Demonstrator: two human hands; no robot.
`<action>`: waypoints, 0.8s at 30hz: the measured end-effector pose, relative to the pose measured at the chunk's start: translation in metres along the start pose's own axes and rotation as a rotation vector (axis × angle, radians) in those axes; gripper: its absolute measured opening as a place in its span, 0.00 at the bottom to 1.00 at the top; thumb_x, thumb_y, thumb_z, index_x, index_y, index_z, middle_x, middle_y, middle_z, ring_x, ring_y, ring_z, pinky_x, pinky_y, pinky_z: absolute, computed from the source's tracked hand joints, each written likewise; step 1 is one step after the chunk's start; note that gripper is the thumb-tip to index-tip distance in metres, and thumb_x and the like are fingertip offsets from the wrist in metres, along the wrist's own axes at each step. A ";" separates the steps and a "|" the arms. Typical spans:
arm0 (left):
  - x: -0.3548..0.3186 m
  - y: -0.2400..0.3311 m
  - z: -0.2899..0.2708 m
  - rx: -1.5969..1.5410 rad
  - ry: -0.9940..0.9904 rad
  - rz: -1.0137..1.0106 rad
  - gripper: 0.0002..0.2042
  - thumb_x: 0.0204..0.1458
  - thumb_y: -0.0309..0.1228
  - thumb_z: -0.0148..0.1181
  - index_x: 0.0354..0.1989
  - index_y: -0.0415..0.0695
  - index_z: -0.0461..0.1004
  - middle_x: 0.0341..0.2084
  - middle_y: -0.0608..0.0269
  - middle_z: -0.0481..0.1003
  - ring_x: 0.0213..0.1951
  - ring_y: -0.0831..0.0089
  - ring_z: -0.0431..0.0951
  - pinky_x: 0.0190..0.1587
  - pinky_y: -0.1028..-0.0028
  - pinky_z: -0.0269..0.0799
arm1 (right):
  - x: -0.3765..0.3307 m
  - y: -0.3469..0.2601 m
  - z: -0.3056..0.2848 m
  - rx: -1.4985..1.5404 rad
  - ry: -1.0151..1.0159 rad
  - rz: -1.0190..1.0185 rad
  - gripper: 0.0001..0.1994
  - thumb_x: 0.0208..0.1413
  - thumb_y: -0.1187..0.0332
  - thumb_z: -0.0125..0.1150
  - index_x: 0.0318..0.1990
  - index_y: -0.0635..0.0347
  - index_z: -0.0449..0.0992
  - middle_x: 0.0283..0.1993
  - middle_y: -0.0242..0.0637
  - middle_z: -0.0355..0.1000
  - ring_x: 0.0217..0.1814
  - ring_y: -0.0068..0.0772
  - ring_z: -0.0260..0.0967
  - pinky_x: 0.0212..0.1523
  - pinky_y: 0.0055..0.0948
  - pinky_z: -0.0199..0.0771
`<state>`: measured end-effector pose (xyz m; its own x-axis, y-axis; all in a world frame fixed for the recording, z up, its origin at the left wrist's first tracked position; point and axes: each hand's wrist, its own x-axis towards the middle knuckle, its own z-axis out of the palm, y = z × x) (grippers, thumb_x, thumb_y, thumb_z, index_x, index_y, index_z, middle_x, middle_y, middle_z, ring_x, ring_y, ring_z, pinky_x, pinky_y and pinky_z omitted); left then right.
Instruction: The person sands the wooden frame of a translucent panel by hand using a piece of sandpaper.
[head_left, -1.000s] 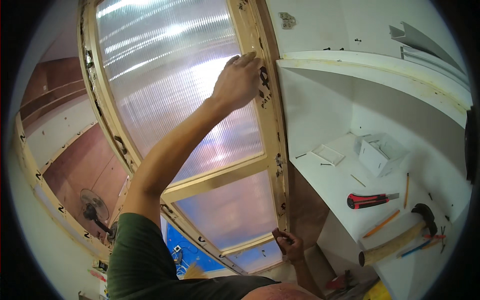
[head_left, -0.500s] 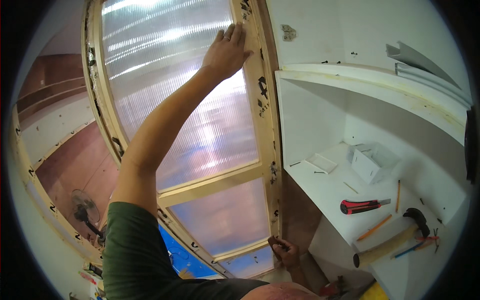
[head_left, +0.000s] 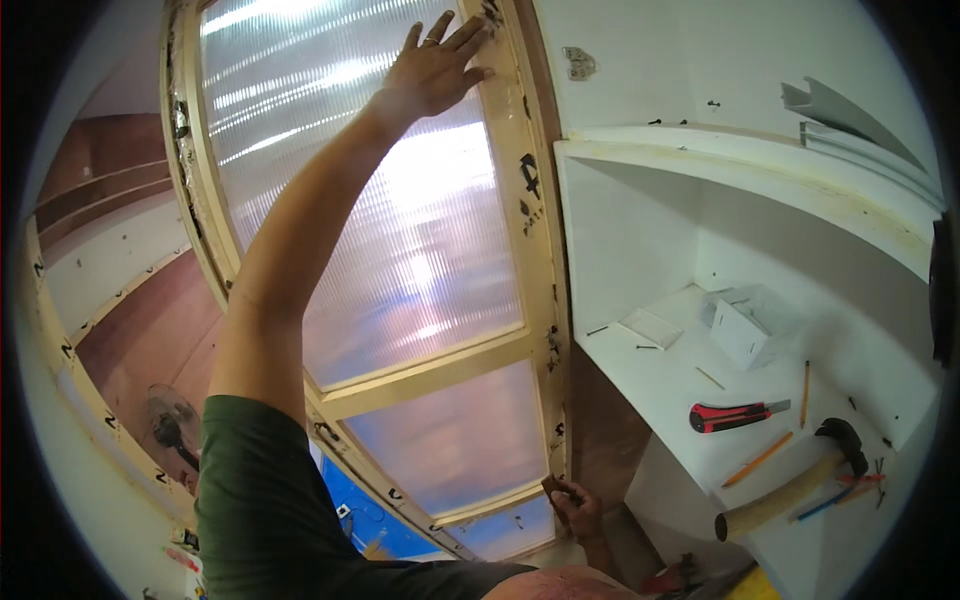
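My left hand (head_left: 435, 65) is raised high, fingers spread, palm flat against the top right of a translucent ribbed panel (head_left: 400, 250), with the fingertips at the cream wooden frame (head_left: 535, 230). The frame's right upright carries dark marks and chipped paint. My right hand (head_left: 578, 508) is low down at the bottom of that upright, its fingers closed on a small brown piece (head_left: 553, 487) that touches the frame. A cross rail (head_left: 430, 368) divides the upper pane from a lower one.
To the right, a white shelf (head_left: 660, 385) holds a red and black utility knife (head_left: 735, 415), a wooden-handled hammer (head_left: 790, 490), pencils (head_left: 757, 458) and a small white box (head_left: 740, 335). A metal hinge (head_left: 578, 62) sits on the wall above. A fan (head_left: 170, 425) stands at lower left.
My left hand has slid upward along the panel toward the frame's top right corner. My right hand has stayed low at the foot of the upright.
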<state>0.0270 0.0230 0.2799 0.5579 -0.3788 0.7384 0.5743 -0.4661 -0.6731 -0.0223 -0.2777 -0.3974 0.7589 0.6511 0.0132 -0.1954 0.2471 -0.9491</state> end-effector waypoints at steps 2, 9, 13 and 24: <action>-0.018 0.009 0.004 -0.025 -0.032 0.001 0.32 0.70 0.55 0.37 0.77 0.53 0.54 0.78 0.66 0.51 0.78 0.57 0.47 0.78 0.50 0.43 | 0.004 -0.002 0.005 -0.025 -0.020 0.034 0.21 0.57 0.61 0.73 0.53 0.65 0.82 0.45 0.35 0.80 0.45 0.23 0.75 0.45 0.26 0.76; -0.012 -0.010 -0.015 -0.340 0.149 0.083 0.22 0.65 0.44 0.57 0.63 0.46 0.73 0.63 0.56 0.73 0.67 0.55 0.68 0.65 0.50 0.65 | -0.009 -0.013 0.012 -0.050 -0.049 0.024 0.22 0.58 0.63 0.73 0.56 0.66 0.80 0.45 0.35 0.80 0.43 0.23 0.76 0.43 0.26 0.77; 0.009 -0.009 -0.007 -0.103 0.163 -0.083 0.26 0.67 0.47 0.51 0.68 0.44 0.67 0.60 0.56 0.72 0.64 0.52 0.68 0.64 0.50 0.64 | -0.006 -0.005 0.009 -0.077 -0.014 -0.011 0.23 0.57 0.65 0.73 0.57 0.67 0.79 0.47 0.36 0.80 0.43 0.24 0.76 0.44 0.27 0.78; 0.006 -0.012 -0.009 -0.454 0.095 -0.302 0.14 0.59 0.42 0.63 0.38 0.44 0.83 0.35 0.52 0.82 0.43 0.50 0.80 0.48 0.48 0.72 | -0.013 -0.010 0.003 0.005 0.016 -0.009 0.19 0.59 0.69 0.71 0.55 0.69 0.80 0.44 0.35 0.80 0.44 0.24 0.77 0.47 0.26 0.78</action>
<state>0.0181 0.0188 0.2927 0.3398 -0.2355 0.9105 0.3726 -0.8552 -0.3602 -0.0324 -0.2868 -0.3872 0.7705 0.6372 0.0171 -0.1911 0.2566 -0.9474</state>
